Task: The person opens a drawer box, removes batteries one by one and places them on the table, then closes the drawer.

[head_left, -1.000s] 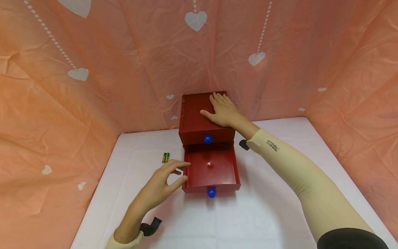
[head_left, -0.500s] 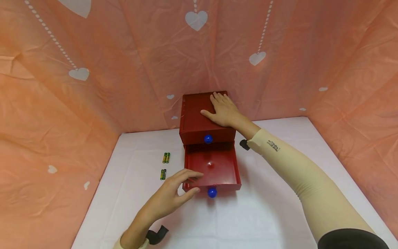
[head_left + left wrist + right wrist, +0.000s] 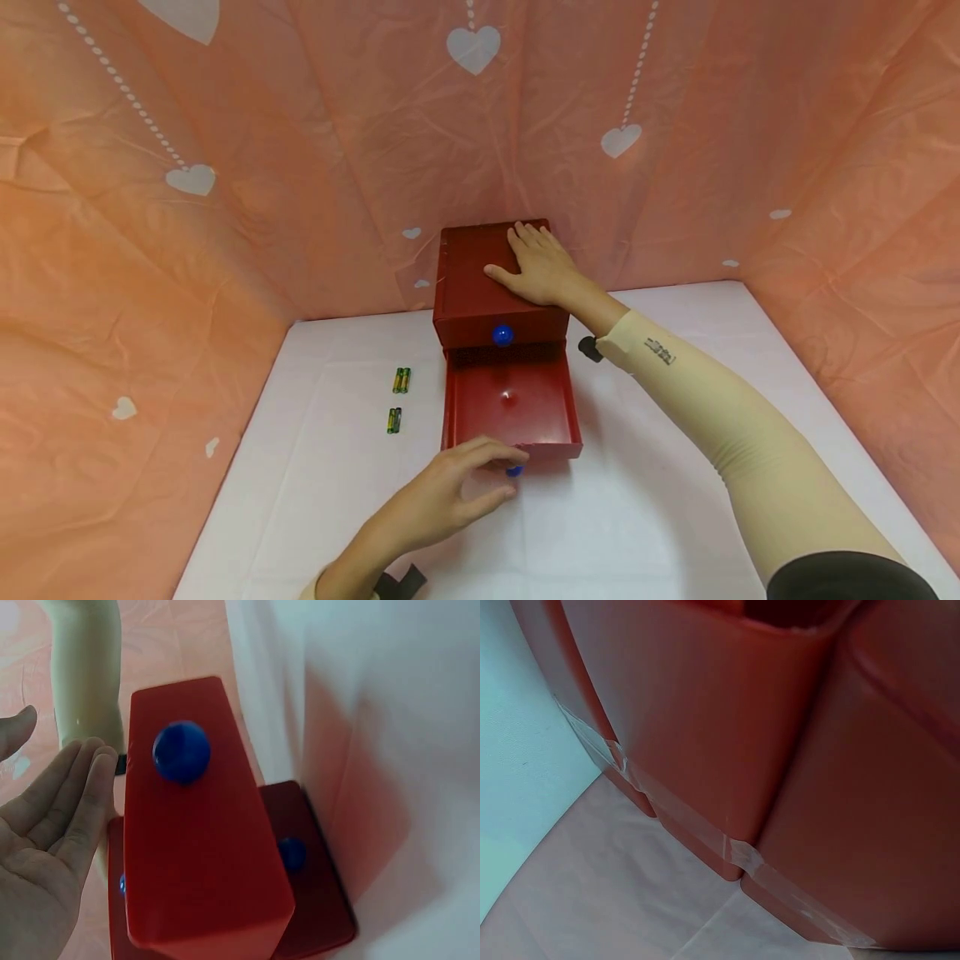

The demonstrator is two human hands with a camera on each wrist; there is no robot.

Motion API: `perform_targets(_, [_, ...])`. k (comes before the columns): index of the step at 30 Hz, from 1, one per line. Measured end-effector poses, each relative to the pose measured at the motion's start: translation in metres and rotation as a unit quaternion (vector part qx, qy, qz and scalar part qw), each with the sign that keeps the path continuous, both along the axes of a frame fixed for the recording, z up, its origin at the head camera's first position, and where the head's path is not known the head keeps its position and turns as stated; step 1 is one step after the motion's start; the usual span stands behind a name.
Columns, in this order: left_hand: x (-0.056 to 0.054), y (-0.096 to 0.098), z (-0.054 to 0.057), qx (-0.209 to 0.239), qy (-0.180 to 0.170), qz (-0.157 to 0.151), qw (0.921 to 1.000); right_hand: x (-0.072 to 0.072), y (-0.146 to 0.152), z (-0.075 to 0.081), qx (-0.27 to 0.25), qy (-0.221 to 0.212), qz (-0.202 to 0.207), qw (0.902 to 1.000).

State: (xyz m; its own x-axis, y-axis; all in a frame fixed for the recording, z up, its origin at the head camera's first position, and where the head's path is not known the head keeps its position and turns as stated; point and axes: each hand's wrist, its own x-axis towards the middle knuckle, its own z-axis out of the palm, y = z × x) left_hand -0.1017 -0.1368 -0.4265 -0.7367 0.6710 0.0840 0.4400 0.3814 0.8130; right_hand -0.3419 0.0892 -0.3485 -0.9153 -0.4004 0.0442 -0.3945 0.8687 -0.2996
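Note:
A red drawer cabinet (image 3: 476,271) stands against the back wall with one drawer (image 3: 517,417) pulled out and nothing lying in it. My right hand (image 3: 542,271) rests flat on the cabinet's top, fingers spread. Over the drawer's front edge, my left hand (image 3: 442,500) partly covers the blue round knob (image 3: 514,471). In the left wrist view, its fingers (image 3: 67,799) are nearly straight and stand beside the drawer front, apart from the knob (image 3: 181,752). Other blue knobs (image 3: 292,855) show on the closed drawers behind.
Two pairs of green batteries, a far pair (image 3: 402,380) and a near pair (image 3: 394,420), lie on the white tabletop (image 3: 322,467) left of the drawer. Orange cloth (image 3: 337,167) with white hearts hangs around the table. Clear tape (image 3: 697,817) runs across the cabinet's sections.
My left hand has moved right and toward me, from the drawer's left side to its front knob, uncovering the nearer battery pair. The right hand stays in place.

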Motion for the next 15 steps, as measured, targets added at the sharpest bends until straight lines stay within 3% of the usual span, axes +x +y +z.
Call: perform_targets(15, [0.008,0.012,-0.021,-0.025,-0.048,-0.029,0.9981,0.001,0.001,0.001,-0.001,-0.006,0.002,1.0000])
